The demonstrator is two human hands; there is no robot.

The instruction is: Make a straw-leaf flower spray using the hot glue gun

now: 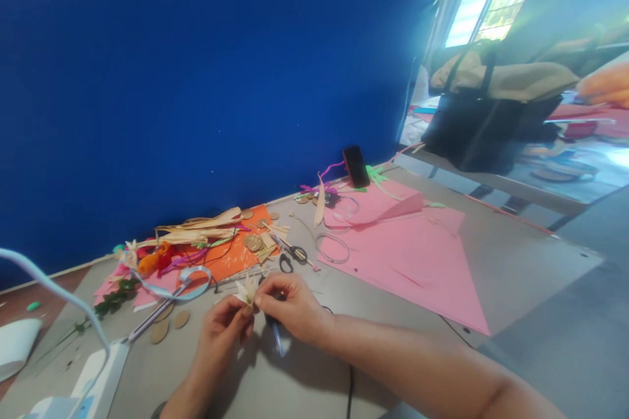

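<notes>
Cream flower [246, 289], pointed, splayed upward, pinched near base by left hand [223, 324] and right hand [297, 311].

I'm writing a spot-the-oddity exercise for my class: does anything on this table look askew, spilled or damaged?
The phone seems propped up by the blue panel, not lying flat, and the pink paper lies askew with a raised fold towards its back. Nothing looks plainly spilled or broken.
</notes>
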